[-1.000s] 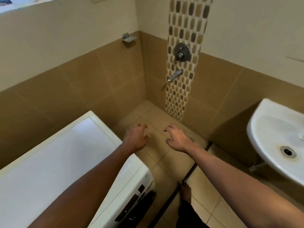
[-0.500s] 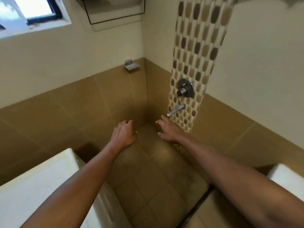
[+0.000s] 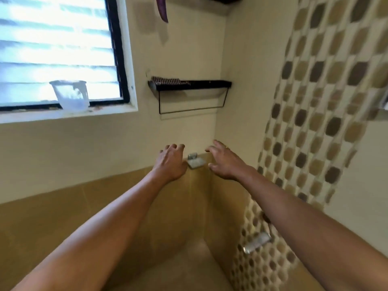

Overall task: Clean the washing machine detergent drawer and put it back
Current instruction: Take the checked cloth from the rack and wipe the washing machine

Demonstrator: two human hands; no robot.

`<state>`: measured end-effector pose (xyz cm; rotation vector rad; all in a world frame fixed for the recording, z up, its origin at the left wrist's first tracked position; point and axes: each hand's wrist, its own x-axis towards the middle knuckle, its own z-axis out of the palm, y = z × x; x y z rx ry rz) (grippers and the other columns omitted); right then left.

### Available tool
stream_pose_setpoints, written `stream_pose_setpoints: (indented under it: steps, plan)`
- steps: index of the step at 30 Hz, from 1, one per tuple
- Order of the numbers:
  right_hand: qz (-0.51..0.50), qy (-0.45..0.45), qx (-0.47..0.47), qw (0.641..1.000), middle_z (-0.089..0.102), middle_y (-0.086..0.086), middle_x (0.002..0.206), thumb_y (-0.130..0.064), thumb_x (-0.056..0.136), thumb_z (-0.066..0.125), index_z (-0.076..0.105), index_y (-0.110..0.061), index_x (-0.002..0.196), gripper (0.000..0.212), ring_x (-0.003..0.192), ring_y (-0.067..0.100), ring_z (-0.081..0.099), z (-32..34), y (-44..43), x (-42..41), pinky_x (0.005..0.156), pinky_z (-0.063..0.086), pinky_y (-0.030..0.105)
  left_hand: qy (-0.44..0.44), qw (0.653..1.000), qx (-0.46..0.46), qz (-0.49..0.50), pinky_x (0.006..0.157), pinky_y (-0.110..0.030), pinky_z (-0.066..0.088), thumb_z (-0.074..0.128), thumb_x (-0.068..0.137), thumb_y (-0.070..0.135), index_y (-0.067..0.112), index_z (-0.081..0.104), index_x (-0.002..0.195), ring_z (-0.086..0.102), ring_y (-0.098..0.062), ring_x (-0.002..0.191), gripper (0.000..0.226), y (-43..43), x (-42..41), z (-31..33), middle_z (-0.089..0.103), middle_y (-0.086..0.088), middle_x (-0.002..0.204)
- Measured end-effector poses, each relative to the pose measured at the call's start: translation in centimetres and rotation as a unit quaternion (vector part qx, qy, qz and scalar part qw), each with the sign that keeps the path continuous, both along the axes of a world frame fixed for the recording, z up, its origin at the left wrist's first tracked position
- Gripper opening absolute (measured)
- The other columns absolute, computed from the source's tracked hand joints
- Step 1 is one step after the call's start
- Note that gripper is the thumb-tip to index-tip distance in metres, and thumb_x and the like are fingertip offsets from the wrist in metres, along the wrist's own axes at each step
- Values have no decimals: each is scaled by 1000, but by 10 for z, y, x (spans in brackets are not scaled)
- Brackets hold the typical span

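Both my arms reach forward toward the corner of a tiled bathroom. My left hand (image 3: pixel 171 162) hangs in the air with loosely curled fingers and holds nothing. My right hand (image 3: pixel 223 161) is spread with relaxed fingers, also empty, and wears a ring. Between the two hands, on the wall behind them, sits a small metal soap dish (image 3: pixel 195 161). Neither the washing machine nor its detergent drawer is in view.
A black wire shelf (image 3: pixel 189 85) hangs on the wall above the hands. A translucent plastic jug (image 3: pixel 70 95) stands on the window sill at the left. A metal tap spout (image 3: pixel 257 242) juts from the mosaic strip at lower right.
The view has swung upward: the washing machine and sink have left the frame, and the window and shelf have come in. Both hands stay raised and empty.
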<state>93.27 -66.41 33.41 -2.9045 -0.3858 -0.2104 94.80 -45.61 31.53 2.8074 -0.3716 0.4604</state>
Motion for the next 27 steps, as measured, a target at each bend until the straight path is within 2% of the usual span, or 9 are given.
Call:
stream_pose_setpoints:
  steps: [4, 7, 11, 15, 18, 20, 22, 25, 27]
  plan:
    - [0, -35, 29, 999, 16, 10, 171, -20, 95, 65, 41, -19, 155, 65, 156, 30, 23, 31, 16, 73, 121, 32, 43, -48, 999, -12, 8, 104, -46, 45, 60, 95, 33, 12, 51, 143, 52, -35, 130, 53, 21, 74, 41, 59, -14, 139]
    - [14, -84, 50, 995, 27, 5, 167, -18, 94, 64, 49, -20, 149, 57, 152, 26, 31, 54, 26, 120, 118, 35, 39, -89, 995, -44, 20, 103, -46, 46, 60, 94, 31, 12, 52, 142, 53, -35, 128, 52, 36, 116, 64, 60, -14, 138]
    - [72, -233, 68, 967, 59, 1, 131, -23, 91, 60, 66, -17, 124, 35, 123, 24, 56, 100, 46, 186, 100, 49, 40, -156, 979, -120, 57, 95, -46, 53, 61, 91, 24, 13, 60, 135, 60, -37, 118, 45, 58, 166, 87, 67, -16, 125]
    - [114, -323, 108, 933, 64, -1, 108, -37, 87, 64, 71, -20, 109, 28, 105, 21, 61, 157, 73, 238, 90, 53, 39, -187, 965, -163, 87, 82, -40, 55, 61, 92, 23, 15, 66, 122, 69, -36, 100, 31, 80, 199, 93, 73, -14, 110]
    - [153, -278, 115, 941, 68, -2, 107, -45, 88, 70, 73, -20, 111, 35, 103, 17, 64, 193, 94, 272, 91, 54, 37, -189, 962, -171, 101, 82, -39, 54, 62, 95, 25, 17, 67, 121, 71, -34, 98, 28, 92, 219, 92, 75, -12, 110]
    - [177, -218, 95, 955, 73, -2, 108, -51, 88, 75, 75, -19, 113, 41, 102, 14, 67, 208, 109, 287, 93, 55, 35, -185, 964, -162, 106, 81, -38, 54, 60, 96, 28, 18, 67, 121, 71, -33, 97, 28, 97, 228, 90, 76, -11, 110]
    - [200, -142, 63, 967, 74, -4, 109, -55, 84, 79, 76, -21, 116, 47, 102, 11, 67, 215, 124, 298, 88, 53, 28, -189, 963, -161, 108, 79, -37, 55, 59, 97, 30, 19, 66, 121, 72, -31, 95, 28, 102, 236, 90, 76, -9, 109]
    - [233, -77, 20, 969, 76, -7, 104, -47, 83, 84, 80, -23, 111, 36, 98, 7, 67, 213, 139, 313, 77, 45, 19, -185, 960, -174, 118, 78, -36, 54, 60, 95, 31, 21, 66, 121, 71, -30, 94, 28, 107, 240, 89, 76, -7, 107]
    - [254, -56, 51, 964, 79, -10, 98, -36, 83, 87, 84, -22, 101, 24, 95, 1, 70, 212, 142, 322, 78, 45, 17, -178, 960, -177, 121, 76, -34, 52, 60, 94, 30, 23, 66, 121, 70, -29, 92, 28, 111, 239, 87, 76, -6, 105]
